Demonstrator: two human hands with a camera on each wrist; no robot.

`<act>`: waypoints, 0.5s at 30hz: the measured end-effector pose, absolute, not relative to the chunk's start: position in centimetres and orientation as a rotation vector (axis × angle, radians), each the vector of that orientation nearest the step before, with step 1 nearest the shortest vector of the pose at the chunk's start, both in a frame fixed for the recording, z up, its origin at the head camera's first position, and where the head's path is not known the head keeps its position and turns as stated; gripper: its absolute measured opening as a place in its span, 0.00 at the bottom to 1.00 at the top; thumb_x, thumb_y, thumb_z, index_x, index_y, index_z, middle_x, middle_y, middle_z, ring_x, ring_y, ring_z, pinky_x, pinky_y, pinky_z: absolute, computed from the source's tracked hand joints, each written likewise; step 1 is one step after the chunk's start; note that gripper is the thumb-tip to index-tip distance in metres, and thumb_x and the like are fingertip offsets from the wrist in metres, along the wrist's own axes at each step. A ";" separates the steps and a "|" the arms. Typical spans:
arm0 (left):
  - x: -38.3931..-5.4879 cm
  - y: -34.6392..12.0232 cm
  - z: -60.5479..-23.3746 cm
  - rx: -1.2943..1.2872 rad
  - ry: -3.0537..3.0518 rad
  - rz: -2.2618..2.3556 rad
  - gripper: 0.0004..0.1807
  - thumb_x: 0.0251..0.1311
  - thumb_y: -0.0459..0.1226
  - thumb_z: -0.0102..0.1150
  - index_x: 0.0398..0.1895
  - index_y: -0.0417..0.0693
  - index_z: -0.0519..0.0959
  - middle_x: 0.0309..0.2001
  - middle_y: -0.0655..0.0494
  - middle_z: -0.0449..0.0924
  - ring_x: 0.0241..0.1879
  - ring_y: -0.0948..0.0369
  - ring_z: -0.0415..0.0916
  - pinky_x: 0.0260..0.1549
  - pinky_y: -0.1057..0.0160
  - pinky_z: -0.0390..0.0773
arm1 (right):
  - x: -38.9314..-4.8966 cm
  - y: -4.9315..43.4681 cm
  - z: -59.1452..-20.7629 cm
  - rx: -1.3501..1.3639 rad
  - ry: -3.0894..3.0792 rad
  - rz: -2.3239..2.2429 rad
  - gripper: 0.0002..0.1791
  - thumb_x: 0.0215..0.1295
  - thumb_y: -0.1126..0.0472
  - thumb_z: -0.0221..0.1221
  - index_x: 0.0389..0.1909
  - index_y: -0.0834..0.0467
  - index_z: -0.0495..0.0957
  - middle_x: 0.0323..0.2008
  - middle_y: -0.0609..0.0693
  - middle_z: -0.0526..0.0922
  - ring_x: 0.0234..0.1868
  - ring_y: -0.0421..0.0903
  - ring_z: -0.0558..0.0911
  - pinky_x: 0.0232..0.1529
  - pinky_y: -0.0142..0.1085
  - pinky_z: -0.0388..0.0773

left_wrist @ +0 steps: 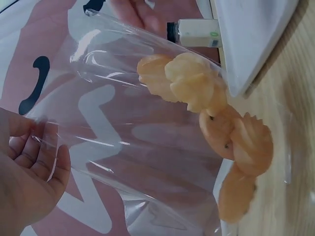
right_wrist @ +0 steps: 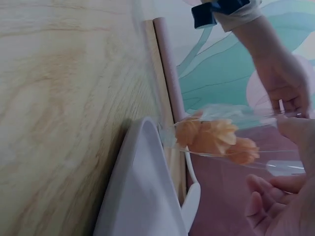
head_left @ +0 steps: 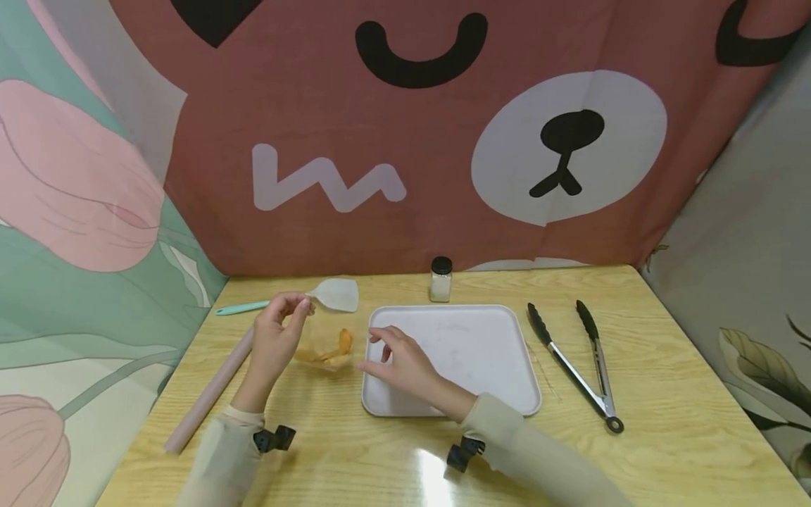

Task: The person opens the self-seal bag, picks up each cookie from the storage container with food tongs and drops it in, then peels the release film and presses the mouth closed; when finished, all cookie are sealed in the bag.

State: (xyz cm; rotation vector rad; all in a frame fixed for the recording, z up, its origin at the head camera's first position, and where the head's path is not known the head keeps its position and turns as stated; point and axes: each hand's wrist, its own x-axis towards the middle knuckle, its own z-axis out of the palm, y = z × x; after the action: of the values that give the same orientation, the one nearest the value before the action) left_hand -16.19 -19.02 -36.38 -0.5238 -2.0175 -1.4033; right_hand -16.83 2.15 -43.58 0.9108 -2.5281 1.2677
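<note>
My left hand point(head_left: 277, 338) pinches the upper edge of a clear plastic bag point(left_wrist: 113, 152) between thumb and fingers. Several golden, ridged, shell-like pastries point(left_wrist: 192, 81) lie in the bottom of this bag, low over the table just left of the tray. My right hand point(head_left: 405, 362) hovers over the left part of the white tray point(head_left: 462, 359). Its thumb and fingers are apart, close to the bag's edge, with nothing between them. In the right wrist view the bag hangs between the two hands, and the pastries point(right_wrist: 214, 137) show through it.
A mauve roll point(head_left: 209, 393) lies along the left. Behind the left hand is a spatula point(head_left: 337, 294) with a teal handle. A black-capped jar point(head_left: 441, 282) stands behind the tray. To the right lie spread tongs point(head_left: 579, 377) with black tips. A patterned cloth point(head_left: 431, 127) hangs behind.
</note>
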 end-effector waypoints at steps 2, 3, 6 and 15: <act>-16.5 -19.2 -36.8 -0.536 -2.014 -1.397 0.03 0.58 0.17 0.52 0.35 0.23 0.75 0.28 0.35 0.77 0.32 0.69 0.75 0.38 0.77 0.73 | -17.5 1.6 -43.8 0.906 -2.446 1.360 0.27 0.54 0.57 0.69 0.53 0.65 0.75 0.43 0.55 0.79 0.29 0.43 0.78 0.28 0.32 0.75; -16.7 -19.3 -37.0 -0.535 -2.016 -1.399 0.04 0.58 0.17 0.52 0.35 0.24 0.75 0.28 0.35 0.77 0.32 0.69 0.75 0.38 0.77 0.73 | -17.8 1.3 -43.9 0.910 -2.400 1.395 0.26 0.53 0.59 0.69 0.52 0.65 0.76 0.42 0.56 0.80 0.28 0.43 0.78 0.29 0.35 0.77; -17.2 -19.7 -37.8 -0.526 -2.016 -1.415 0.04 0.59 0.19 0.53 0.36 0.25 0.76 0.29 0.37 0.78 0.32 0.69 0.75 0.38 0.76 0.74 | -18.5 0.8 -44.0 0.924 -2.299 1.448 0.23 0.52 0.61 0.70 0.48 0.66 0.78 0.40 0.57 0.80 0.28 0.44 0.79 0.29 0.39 0.79; -17.6 -19.8 -38.1 -0.511 -1.988 -1.500 0.03 0.61 0.23 0.54 0.36 0.29 0.76 0.29 0.45 0.78 0.32 0.68 0.76 0.34 0.74 0.75 | -18.8 0.2 -44.0 0.834 -2.187 1.498 0.10 0.58 0.65 0.65 0.39 0.64 0.82 0.33 0.53 0.84 0.28 0.41 0.78 0.23 0.37 0.78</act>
State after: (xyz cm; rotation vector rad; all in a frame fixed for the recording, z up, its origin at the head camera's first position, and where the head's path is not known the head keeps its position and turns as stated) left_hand -17.55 -19.79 -38.05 -0.5114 -1.9883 -1.5004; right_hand -18.80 0.21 -43.98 0.8337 -2.1865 1.4982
